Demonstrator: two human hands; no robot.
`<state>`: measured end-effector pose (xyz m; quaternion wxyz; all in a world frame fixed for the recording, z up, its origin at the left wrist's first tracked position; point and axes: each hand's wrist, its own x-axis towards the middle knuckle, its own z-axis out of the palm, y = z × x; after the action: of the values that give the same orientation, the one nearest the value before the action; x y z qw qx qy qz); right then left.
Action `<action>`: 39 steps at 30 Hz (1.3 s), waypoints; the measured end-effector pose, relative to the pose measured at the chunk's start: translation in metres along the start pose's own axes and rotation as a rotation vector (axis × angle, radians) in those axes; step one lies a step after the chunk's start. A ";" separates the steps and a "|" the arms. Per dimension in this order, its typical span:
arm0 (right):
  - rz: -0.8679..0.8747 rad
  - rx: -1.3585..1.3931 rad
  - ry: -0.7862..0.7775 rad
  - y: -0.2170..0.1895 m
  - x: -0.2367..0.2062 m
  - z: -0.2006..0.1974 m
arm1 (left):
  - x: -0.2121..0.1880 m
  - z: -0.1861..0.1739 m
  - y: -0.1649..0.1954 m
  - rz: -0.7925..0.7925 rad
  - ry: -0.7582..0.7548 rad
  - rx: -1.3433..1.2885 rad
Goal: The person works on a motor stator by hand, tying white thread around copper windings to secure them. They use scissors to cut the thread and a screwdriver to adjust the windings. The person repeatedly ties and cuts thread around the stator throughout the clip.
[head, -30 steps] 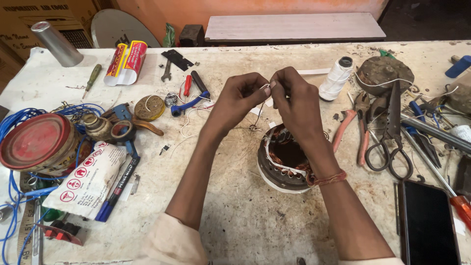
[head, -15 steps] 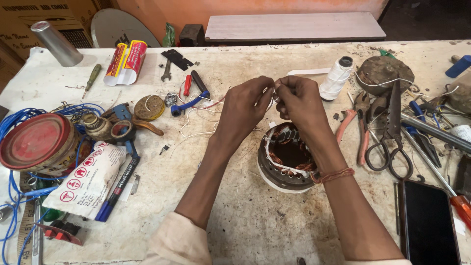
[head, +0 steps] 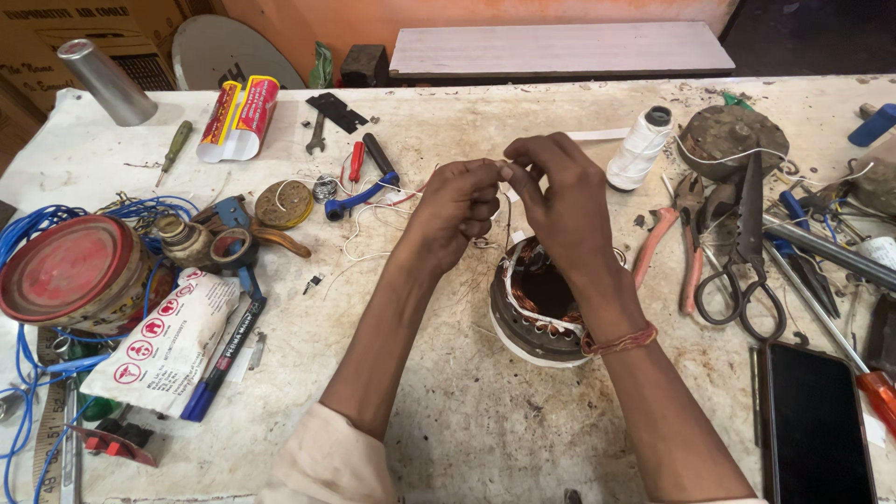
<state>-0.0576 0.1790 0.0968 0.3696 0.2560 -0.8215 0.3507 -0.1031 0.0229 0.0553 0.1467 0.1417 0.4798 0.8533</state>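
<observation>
Both hands raised over the motor stator [head: 541, 313]: left hand [head: 457, 210] and right hand [head: 560, 201] fingers pinched together on a thin wire [head: 505, 171].

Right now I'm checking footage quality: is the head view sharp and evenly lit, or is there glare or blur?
Head view: soft, even light, no harsh glare; left hand and right hand sharp above the motor stator; phone screen dark, cut off by the frame edge.

A repair workshop: worn bench [head: 467, 411] strewn with scissors [head: 747, 271], pliers [head: 674, 238], motor winding [head: 541, 308].
</observation>
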 end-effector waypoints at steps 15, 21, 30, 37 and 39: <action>0.047 -0.050 -0.007 -0.003 -0.002 -0.004 | -0.006 0.002 0.007 0.004 0.000 -0.009; 0.134 -0.016 0.083 0.022 -0.004 0.001 | -0.005 0.004 0.008 0.077 0.127 0.184; 0.488 -0.012 0.292 0.040 -0.003 -0.017 | -0.003 -0.017 0.015 0.115 0.295 0.277; 0.481 0.097 -0.173 0.023 0.009 -0.023 | -0.003 -0.022 0.015 0.112 0.081 0.091; 0.465 0.105 -0.323 0.018 0.013 -0.023 | -0.004 -0.020 0.016 0.112 0.038 0.079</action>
<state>-0.0678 0.2054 0.1116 0.1297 0.1320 -0.8871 0.4229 -0.1091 -0.0015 0.0587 0.0838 0.1580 0.5072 0.8431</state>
